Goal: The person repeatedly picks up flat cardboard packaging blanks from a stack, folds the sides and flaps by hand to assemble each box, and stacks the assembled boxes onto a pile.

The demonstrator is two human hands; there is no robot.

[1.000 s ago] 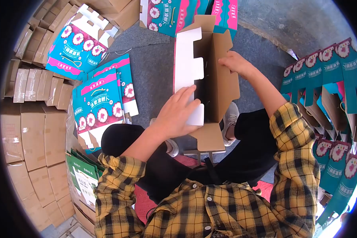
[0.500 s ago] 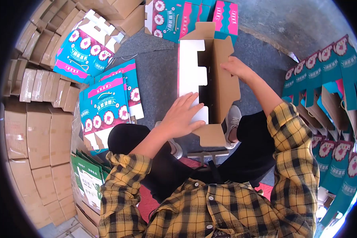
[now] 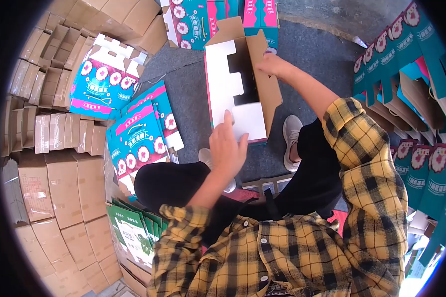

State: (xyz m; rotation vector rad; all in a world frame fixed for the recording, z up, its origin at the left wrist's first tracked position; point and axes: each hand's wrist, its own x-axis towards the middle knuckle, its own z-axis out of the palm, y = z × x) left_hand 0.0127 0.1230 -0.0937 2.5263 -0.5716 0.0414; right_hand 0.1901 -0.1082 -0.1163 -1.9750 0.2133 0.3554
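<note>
A carton (image 3: pixel 220 74) with white flaps and brown inner cardboard stands on the floor between my feet, its top partly open. The near end flap now lies folded in across the opening. My left hand (image 3: pixel 228 148) is at the carton's near left corner, fingers spread, the index finger over the white flap. At the right side my right hand (image 3: pixel 275 67) has its fingers closed at the edge of the raised brown flap (image 3: pixel 267 94).
Flat teal and pink cartons (image 3: pixel 139 138) lie at the left, beside stacked brown boxes (image 3: pixel 64 188). Green printed cartons (image 3: pixel 134 232) stand below them. More teal cartons (image 3: pixel 416 59) hang at the right; others (image 3: pixel 260 15) stand beyond the carton.
The near end flap has folded inward over the opening. My left hand has lifted off and moved slightly down. The carton appears shifted left and tilted as the view moved.
</note>
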